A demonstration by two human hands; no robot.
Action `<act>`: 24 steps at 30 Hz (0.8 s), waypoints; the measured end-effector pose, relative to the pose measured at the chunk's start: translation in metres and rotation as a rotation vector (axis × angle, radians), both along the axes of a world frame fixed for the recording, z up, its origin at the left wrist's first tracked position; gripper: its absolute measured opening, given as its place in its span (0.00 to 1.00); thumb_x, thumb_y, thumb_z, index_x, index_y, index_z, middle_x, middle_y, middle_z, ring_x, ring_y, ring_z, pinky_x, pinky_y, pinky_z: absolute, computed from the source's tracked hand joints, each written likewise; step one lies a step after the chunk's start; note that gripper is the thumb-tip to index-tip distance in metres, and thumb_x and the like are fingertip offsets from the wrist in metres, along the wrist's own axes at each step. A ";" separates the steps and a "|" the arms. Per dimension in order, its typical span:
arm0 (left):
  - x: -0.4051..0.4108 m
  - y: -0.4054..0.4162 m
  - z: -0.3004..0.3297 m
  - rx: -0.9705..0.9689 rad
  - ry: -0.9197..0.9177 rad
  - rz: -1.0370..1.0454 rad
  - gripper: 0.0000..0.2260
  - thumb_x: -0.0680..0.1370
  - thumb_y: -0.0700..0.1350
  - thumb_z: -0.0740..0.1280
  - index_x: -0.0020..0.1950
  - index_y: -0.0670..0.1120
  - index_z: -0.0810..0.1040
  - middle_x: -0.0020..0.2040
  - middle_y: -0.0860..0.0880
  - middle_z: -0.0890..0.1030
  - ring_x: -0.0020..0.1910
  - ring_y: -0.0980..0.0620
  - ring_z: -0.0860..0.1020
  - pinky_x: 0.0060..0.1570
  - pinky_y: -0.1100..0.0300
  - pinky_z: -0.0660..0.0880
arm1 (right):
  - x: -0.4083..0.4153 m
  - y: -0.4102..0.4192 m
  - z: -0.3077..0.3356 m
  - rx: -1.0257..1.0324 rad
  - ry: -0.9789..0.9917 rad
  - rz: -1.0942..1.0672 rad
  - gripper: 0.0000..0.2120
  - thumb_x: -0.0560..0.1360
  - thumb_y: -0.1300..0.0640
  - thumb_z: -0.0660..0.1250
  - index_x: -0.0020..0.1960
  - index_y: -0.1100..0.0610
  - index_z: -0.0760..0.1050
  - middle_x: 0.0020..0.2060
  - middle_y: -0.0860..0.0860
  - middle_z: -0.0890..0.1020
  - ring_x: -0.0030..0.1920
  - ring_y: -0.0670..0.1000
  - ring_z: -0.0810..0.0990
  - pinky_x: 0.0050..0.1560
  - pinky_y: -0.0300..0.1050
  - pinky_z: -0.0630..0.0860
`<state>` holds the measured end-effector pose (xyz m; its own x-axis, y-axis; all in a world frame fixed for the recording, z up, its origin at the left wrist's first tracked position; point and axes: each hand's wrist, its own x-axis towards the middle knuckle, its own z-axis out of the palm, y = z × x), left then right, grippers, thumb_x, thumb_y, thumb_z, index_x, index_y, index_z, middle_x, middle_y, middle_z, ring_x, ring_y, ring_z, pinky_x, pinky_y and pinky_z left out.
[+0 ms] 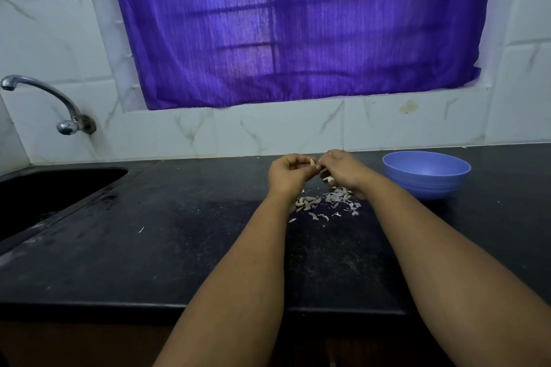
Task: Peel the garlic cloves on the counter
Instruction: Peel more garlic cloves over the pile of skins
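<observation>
My left hand [287, 174] holds a small pale garlic clove [312, 162] between curled fingers, raised above the black counter [179, 232]. My right hand [343, 170] meets it from the right and pinches at the clove's skin. Below the hands lies a small pile of garlic cloves [307, 202]. Loose white peels [340, 198] are scattered beside the pile. A few more cloves [328, 179] show under my right hand.
A light blue bowl [427, 173] stands on the counter just right of my hands. A black sink [50, 191] is set into the counter at the left, with a chrome tap [44, 92] on the tiled wall. A purple curtain [298, 24] hangs behind.
</observation>
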<state>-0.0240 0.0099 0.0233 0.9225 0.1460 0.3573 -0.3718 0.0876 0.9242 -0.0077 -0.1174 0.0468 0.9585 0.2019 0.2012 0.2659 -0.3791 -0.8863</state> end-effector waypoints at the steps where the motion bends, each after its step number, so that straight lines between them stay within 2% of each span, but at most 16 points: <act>1: 0.000 0.000 0.000 -0.009 0.002 -0.001 0.08 0.70 0.29 0.73 0.40 0.40 0.79 0.37 0.45 0.81 0.39 0.51 0.80 0.45 0.62 0.80 | 0.000 0.000 0.000 0.002 -0.004 -0.008 0.08 0.79 0.58 0.57 0.44 0.56 0.73 0.43 0.53 0.78 0.41 0.49 0.76 0.45 0.48 0.72; 6: -0.003 -0.001 0.001 -0.013 0.003 0.029 0.07 0.69 0.30 0.74 0.42 0.38 0.79 0.34 0.45 0.80 0.35 0.52 0.80 0.41 0.62 0.80 | 0.000 -0.003 0.001 -0.038 -0.033 -0.072 0.10 0.79 0.57 0.58 0.42 0.56 0.75 0.44 0.55 0.80 0.42 0.52 0.77 0.42 0.47 0.73; 10: -0.003 0.000 0.002 0.002 0.003 0.085 0.06 0.70 0.33 0.75 0.41 0.39 0.79 0.31 0.46 0.80 0.31 0.52 0.79 0.37 0.63 0.78 | -0.003 -0.008 0.004 -0.151 -0.126 -0.208 0.09 0.77 0.57 0.62 0.45 0.62 0.77 0.43 0.56 0.83 0.42 0.55 0.81 0.37 0.44 0.74; 13: -0.002 0.001 0.002 -0.036 0.009 0.097 0.06 0.71 0.36 0.75 0.42 0.38 0.79 0.34 0.44 0.80 0.33 0.51 0.80 0.37 0.64 0.79 | -0.007 -0.014 0.009 -0.220 -0.207 -0.321 0.04 0.71 0.59 0.70 0.38 0.60 0.78 0.35 0.52 0.81 0.35 0.47 0.76 0.30 0.38 0.68; 15: -0.001 0.000 0.002 -0.060 0.011 0.091 0.03 0.74 0.37 0.72 0.44 0.39 0.79 0.36 0.44 0.80 0.33 0.52 0.81 0.38 0.64 0.80 | -0.008 -0.015 0.011 -0.220 -0.239 -0.353 0.07 0.66 0.61 0.73 0.33 0.57 0.76 0.32 0.50 0.80 0.33 0.46 0.74 0.29 0.37 0.67; 17: 0.000 -0.001 0.001 -0.060 0.012 0.084 0.01 0.76 0.36 0.70 0.45 0.39 0.79 0.37 0.44 0.80 0.34 0.53 0.81 0.39 0.64 0.80 | -0.009 -0.015 0.011 -0.203 -0.238 -0.328 0.06 0.65 0.62 0.73 0.34 0.55 0.77 0.31 0.49 0.80 0.34 0.47 0.76 0.32 0.37 0.70; 20: 0.003 -0.001 -0.002 -0.017 0.028 0.093 0.04 0.76 0.34 0.69 0.42 0.40 0.78 0.36 0.45 0.79 0.34 0.53 0.81 0.40 0.64 0.80 | -0.009 -0.015 0.009 -0.198 -0.211 -0.262 0.04 0.70 0.63 0.70 0.41 0.55 0.81 0.33 0.49 0.82 0.35 0.45 0.80 0.31 0.34 0.71; 24: 0.005 0.002 -0.004 0.103 0.042 0.131 0.05 0.75 0.34 0.71 0.41 0.43 0.80 0.35 0.46 0.81 0.35 0.54 0.81 0.44 0.59 0.80 | -0.009 -0.014 0.009 -0.219 -0.235 -0.197 0.09 0.73 0.64 0.66 0.41 0.55 0.84 0.35 0.48 0.85 0.39 0.46 0.84 0.34 0.31 0.74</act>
